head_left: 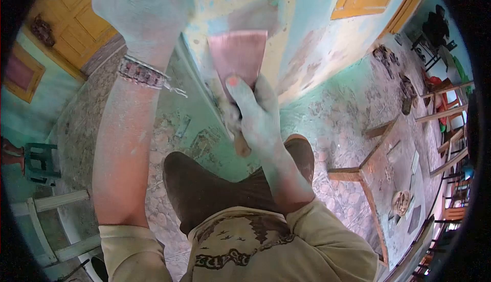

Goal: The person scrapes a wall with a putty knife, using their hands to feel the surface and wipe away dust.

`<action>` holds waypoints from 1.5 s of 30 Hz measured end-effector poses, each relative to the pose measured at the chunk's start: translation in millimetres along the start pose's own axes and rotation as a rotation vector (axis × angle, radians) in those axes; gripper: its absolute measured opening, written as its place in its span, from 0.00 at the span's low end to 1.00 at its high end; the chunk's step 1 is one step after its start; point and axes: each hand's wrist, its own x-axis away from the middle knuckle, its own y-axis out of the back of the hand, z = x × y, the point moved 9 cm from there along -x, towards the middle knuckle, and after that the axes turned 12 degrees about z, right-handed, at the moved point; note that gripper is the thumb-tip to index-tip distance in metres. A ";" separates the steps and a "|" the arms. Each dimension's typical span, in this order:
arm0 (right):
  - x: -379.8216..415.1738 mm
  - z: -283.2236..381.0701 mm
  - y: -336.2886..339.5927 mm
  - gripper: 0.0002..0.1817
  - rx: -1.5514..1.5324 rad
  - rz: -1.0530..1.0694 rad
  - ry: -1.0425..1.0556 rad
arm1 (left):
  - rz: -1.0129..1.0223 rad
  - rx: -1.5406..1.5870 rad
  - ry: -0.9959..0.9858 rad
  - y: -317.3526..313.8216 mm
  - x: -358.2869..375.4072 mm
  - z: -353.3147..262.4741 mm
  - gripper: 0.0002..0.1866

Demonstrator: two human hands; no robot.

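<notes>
- Scraper (239, 57): its wide blade points up in front of the peeling wall (309, 39); whether they touch, I cannot tell.
- Right hand (255, 109): closed around the scraper's handle, thumb along the base of the blade.
- Left hand (146, 13): raised above and left of the scraper, partly cut off by the view's edge; its grip cannot be told. A woven bracelet (142, 73) circles the wrist.
- Brown trousers (215, 187): below the scraper.
- Table (381, 177): right of the scraper, bearing small items.
- Yellow door (71, 13): far left of the scraper.
</notes>
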 end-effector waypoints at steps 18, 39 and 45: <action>-3.9 18.0 4.0 0.12 0.072 -0.083 0.016 | -0.021 -0.058 0.011 -2.5 1.6 -7.8 0.24; 103.8 -43.2 105.6 0.09 0.004 -0.427 -0.152 | 0.507 -1.031 0.313 13.0 141.8 -17.5 0.36; 107.3 -40.9 97.9 0.10 0.103 -0.325 -0.142 | 0.597 -0.998 0.367 13.2 155.0 -15.0 0.35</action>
